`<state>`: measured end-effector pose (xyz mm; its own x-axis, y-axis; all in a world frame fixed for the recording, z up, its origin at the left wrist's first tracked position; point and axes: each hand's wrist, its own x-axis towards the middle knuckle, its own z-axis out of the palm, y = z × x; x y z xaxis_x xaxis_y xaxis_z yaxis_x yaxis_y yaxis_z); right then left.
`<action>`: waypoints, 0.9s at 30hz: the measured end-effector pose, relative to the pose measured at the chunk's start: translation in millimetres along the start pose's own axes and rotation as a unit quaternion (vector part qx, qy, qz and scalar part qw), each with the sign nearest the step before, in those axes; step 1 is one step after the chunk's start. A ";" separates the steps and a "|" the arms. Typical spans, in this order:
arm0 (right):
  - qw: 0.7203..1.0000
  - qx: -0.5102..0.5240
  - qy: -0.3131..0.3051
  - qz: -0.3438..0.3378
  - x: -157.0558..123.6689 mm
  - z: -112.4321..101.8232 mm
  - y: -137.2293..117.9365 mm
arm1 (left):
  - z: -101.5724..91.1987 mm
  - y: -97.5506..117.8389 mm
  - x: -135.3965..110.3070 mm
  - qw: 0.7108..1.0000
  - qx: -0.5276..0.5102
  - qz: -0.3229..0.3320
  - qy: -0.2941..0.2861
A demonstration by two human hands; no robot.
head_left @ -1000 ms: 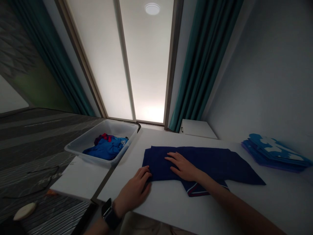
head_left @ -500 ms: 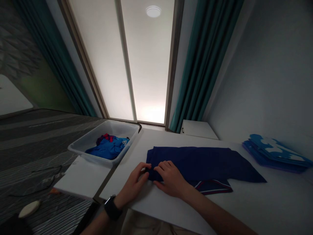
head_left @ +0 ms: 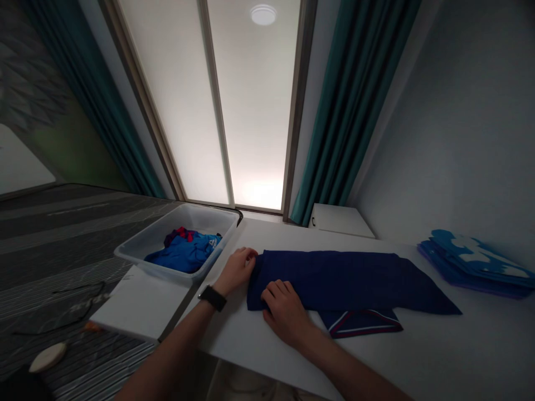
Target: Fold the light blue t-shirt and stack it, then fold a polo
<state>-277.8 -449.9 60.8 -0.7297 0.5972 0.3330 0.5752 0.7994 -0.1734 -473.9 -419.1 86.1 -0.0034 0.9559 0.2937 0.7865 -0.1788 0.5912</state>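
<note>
A folded navy shirt [head_left: 346, 281] lies on the white table [head_left: 460, 345], with a red-and-white striped ribbed trim [head_left: 359, 323] poking out below its near edge. My left hand [head_left: 236, 271] is curled at the far left corner of the shirt, its fingers bunched on the cloth. My right hand [head_left: 284, 312] rests on the near left part of the shirt, its thumb by the folded edge. A black watch [head_left: 212, 298] sits on my left wrist.
A clear plastic bin [head_left: 200, 210] with crumpled blue clothing [head_left: 184, 253] stands beyond my left hand. Folded blue garments [head_left: 472, 264] are stacked at the table's right. A white board [head_left: 137, 303] lies lower left, over a dark striped floor.
My left hand has moved away from my right hand, up along the shirt's left edge to its far corner. My right hand stays near the shirt's near left part.
</note>
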 end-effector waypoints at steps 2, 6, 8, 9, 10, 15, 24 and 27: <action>1.000 0.010 -0.001 -0.012 -0.4 0.1 -1.8 | 6.8 -7.5 21.9 0.996 0.083 -0.013 -0.036; 0.999 0.034 -0.003 -0.020 -2.9 -1.6 -4.2 | 19.0 -16.8 47.6 0.992 0.097 -0.019 -0.076; 0.999 0.045 -0.010 -0.021 -4.6 -2.3 -5.0 | 22.1 -19.8 50.9 0.992 0.094 -0.024 -0.078; 0.999 0.049 -0.013 -0.020 -5.1 -2.7 -5.2 | 22.8 -20.9 50.8 0.992 0.092 -0.027 -0.078; 0.998 0.053 -0.017 -0.019 -5.2 -3.3 -5.3 | 22.9 -21.8 49.9 0.992 0.090 -0.028 -0.078; 0.996 0.074 -0.052 -0.025 3.1 -12.9 -1.7 | 19.8 -24.8 43.2 0.995 0.050 -0.011 -0.083; 0.991 0.000 -0.106 -0.081 14.9 -20.1 -7.6 | 25.2 -31.9 42.2 0.980 -0.183 -0.035 -0.069; 0.989 -0.016 -0.112 -0.090 16.1 -19.6 -10.1 | 25.2 -31.5 43.1 0.967 -0.242 -0.039 -0.069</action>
<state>-288.2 -449.7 86.0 -0.8834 0.4469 0.1410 0.4367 0.8943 -0.0982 -483.2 -366.5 61.3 0.0576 0.9868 0.1512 0.4061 -0.1615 0.8995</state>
